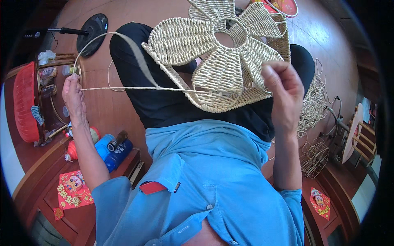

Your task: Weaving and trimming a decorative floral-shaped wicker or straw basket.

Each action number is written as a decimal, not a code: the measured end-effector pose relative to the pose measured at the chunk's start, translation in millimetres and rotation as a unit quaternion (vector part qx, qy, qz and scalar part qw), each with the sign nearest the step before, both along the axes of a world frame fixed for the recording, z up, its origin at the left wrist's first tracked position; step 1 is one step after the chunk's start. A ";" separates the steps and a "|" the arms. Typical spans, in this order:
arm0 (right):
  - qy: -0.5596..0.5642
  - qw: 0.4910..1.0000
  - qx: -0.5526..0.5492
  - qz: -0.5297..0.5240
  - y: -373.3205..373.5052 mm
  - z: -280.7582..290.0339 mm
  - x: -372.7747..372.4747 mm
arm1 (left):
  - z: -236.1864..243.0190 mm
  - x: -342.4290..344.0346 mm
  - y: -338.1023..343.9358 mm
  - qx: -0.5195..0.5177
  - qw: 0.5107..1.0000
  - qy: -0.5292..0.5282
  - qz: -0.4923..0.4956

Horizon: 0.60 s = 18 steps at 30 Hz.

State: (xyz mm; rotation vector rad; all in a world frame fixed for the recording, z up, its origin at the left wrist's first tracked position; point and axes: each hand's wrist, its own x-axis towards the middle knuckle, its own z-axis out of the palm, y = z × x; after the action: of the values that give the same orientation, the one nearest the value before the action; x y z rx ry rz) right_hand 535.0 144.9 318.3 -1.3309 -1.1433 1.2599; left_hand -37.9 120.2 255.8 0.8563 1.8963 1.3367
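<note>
A woven straw basket [223, 70] with flower-like petals and a round hole in the middle rests tilted across my knees. My left hand [74, 96] is out to the left, its fingers pinched on a straw cord [131, 88]. The cord runs taut from there to the basket's near edge, and a loose length [137, 55] arcs up from the same hand and back down to it. My right hand [285, 88] is raised by the basket's right corner, fingers curled with thumb against them. Whatever it may pinch is too small to make out.
A heap of loose straw cord [312, 104] and a coil [315, 159] lie on the floor at right. A black round stand base [93, 35] stands at far left. A red basin [28, 102] and blue bottles [119, 155] are on the left; a wooden chair [363, 137] is at right.
</note>
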 end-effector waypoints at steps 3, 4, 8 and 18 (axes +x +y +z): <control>-0.218 0.968 0.092 0.083 -15.1 4.6 -24.4 | -0.4 -1.5 1.6 0.010 1.000 -0.020 0.015; -0.241 0.958 0.117 0.097 -20.5 1.6 -34.9 | -0.8 -0.9 1.5 0.007 0.999 -0.030 0.013; -0.365 0.895 0.226 0.118 -33.1 -15.6 -68.5 | 0.5 3.1 -6.2 -0.020 0.998 -0.042 0.050; -0.382 0.898 0.174 0.134 -37.2 -24.3 -91.2 | 39.1 5.5 -13.6 0.050 0.995 -0.066 0.054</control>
State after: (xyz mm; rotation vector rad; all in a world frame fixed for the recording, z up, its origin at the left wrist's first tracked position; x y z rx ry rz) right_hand 443.8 107.7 294.0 -1.4554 -2.0524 0.6362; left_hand -32.4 106.6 294.9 0.7030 1.8079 1.5261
